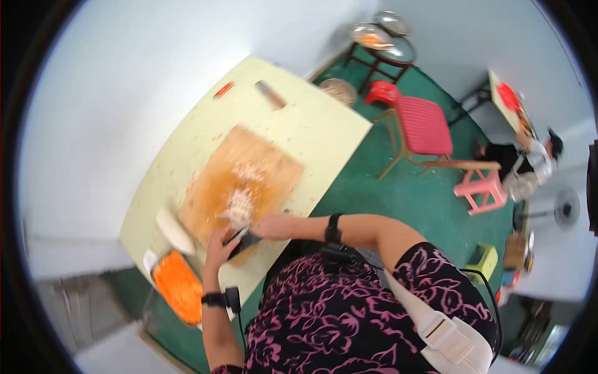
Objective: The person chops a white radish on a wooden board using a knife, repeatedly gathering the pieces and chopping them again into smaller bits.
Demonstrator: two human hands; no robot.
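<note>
My right hand (274, 225) is closed around the handle end of a dark-bladed kitchen knife (244, 243) at the near edge of a wooden cutting board (208, 177). At the blade's other side my left hand (218, 248) is bent, its fingers close to the blade; what they hold, if anything, is blurred. Just beyond both hands lies a heap of pale shredded vegetable (239, 206), with more pale scraps farther up the board. To the left of the board lies a long white radish (174, 231). Near it is a tray of shredded carrot (179, 283).
A second knife (270, 94) and a small red tool (223, 90) lie on the pale table (317, 128). Right of the table stand a red-cushioned chair (425, 126) and a pink stool (481, 191). Another person (529, 159) sits at a far table.
</note>
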